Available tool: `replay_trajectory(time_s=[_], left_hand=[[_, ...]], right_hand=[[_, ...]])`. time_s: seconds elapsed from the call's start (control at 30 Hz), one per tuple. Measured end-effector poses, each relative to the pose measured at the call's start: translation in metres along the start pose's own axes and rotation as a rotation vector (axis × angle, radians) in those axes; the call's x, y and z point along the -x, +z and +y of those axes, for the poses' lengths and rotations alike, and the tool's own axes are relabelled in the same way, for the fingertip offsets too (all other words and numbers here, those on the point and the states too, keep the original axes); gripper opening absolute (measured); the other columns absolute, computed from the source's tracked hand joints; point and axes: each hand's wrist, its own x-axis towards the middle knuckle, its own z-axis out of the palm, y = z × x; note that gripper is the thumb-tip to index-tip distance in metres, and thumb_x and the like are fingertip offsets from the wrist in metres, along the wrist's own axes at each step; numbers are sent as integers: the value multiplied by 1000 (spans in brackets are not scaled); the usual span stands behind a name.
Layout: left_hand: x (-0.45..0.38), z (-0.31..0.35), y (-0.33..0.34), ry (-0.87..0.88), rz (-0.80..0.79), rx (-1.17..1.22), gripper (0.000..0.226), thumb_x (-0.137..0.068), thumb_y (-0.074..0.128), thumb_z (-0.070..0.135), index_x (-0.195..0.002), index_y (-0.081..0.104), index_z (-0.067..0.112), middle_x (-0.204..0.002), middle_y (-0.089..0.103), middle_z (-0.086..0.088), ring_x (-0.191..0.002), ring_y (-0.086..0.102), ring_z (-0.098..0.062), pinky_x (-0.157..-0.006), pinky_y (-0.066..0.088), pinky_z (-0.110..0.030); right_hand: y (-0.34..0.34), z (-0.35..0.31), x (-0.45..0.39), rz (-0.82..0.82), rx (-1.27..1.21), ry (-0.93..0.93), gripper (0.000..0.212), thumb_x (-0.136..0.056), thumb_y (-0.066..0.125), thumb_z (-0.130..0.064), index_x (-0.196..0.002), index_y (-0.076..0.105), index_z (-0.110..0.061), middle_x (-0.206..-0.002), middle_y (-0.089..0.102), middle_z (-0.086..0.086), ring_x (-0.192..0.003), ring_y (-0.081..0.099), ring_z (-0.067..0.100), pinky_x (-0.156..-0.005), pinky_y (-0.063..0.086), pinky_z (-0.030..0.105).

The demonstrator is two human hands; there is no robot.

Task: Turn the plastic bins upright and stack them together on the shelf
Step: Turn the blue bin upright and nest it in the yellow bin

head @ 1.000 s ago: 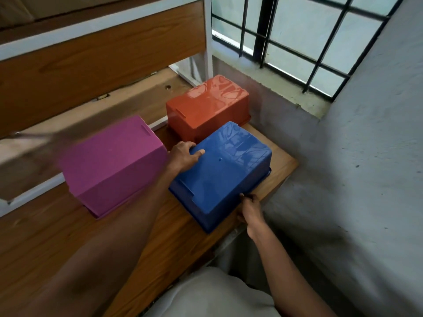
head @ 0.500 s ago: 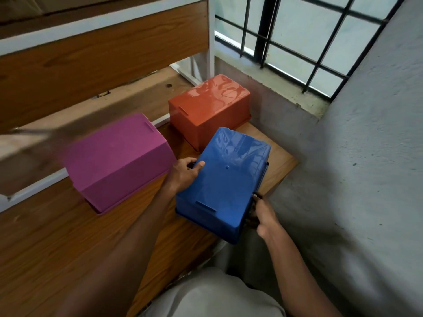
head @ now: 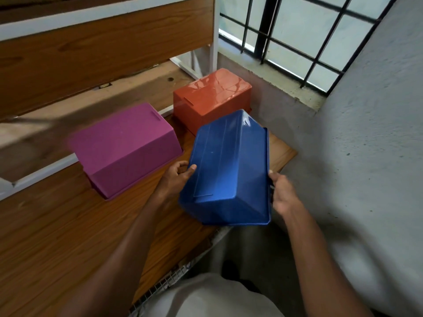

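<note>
A blue plastic bin (head: 226, 165) is lifted off the wooden shelf (head: 57, 229) and tipped on its side, its bottom facing me and its rim toward the right. My left hand (head: 177, 177) grips its left edge. My right hand (head: 282, 195) holds the rim on the right side. A magenta bin (head: 123, 145) lies upside down on the shelf to the left. An orange bin (head: 210, 97) lies upside down behind the blue one, near the shelf's far corner.
A higher wooden shelf board with a white metal frame (head: 103, 42) overhangs at the back left. A grey concrete wall (head: 366, 145) stands close on the right. A barred window (head: 309, 37) with a concrete sill is at the back right.
The blue bin went from lying upside down on the shelf to being lifted and rotated onto its side, toward me. Both hands rose with it. The magenta and orange bins stayed put.
</note>
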Motion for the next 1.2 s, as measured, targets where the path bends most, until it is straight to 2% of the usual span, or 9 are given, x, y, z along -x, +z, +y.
replay_trajectory(time_s=[0.1,0.2,0.37,0.5,0.67,0.77,0.87,1.07,1.2], left_hand=[[13,-9,-5,-29,-89,36,48,-104,61,39,-146,52,17,-139,60,-2,-118,62,-23,-80,52,-31],[25,-12,-8,4,-22,-13,44,-105,60,28,-146,54,12,-135,62,-4,-116,61,-20,-88,51,-31],[39,-1,-20,137,220,64,23,-98,64,39,-120,66,34,-107,70,5,-99,69,-23,-83,56,-36],[59,26,0,133,145,316,16,-108,54,19,-117,67,18,-93,69,2,-76,62,-10,-66,50,-20],[78,28,21,60,111,340,18,-107,56,28,-113,70,19,-96,69,-2,-80,63,-13,-71,54,-24],[88,29,18,66,199,317,22,-107,55,32,-113,70,17,-93,68,0,-81,62,-14,-69,53,-23],[96,25,7,69,238,293,30,-108,53,35,-119,68,12,-96,71,-5,-83,64,-15,-67,53,-20],[101,5,-18,-30,333,301,29,-106,57,37,-119,69,14,-109,76,-7,-99,73,-23,-85,60,-38],[99,-20,-27,-118,356,288,22,-106,57,27,-123,67,18,-115,74,-9,-103,73,-25,-89,60,-43]], right_hand=[[10,-20,7,-74,-3,-50,22,-103,64,-30,-114,72,-14,-111,74,7,-97,68,25,-74,57,41],[28,-36,22,-151,56,-107,17,-101,67,-29,-102,76,-14,-96,78,4,-83,70,22,-67,56,35],[59,-43,50,-344,193,-185,24,-104,63,-29,-105,80,-11,-102,82,10,-97,78,33,-88,64,49],[77,-34,67,-374,343,-315,21,-103,65,-30,-109,78,-14,-106,81,10,-106,76,36,-93,62,54],[94,-10,83,-460,445,-364,17,-99,68,-41,-99,79,-28,-108,79,7,-109,72,33,-99,58,55],[100,-4,89,-545,499,-380,22,-103,63,-41,-108,79,-28,-109,79,8,-101,74,34,-87,62,48],[101,-3,86,-617,597,-393,25,-107,56,-39,-117,76,-27,-106,78,-2,-76,67,16,-67,51,30],[95,-5,64,-450,647,-509,19,-105,61,-30,-114,74,-21,-104,73,-3,-92,63,13,-79,47,28],[86,3,48,-306,765,-596,27,-104,62,-33,-129,67,-23,-127,64,0,-120,60,22,-101,51,40]])
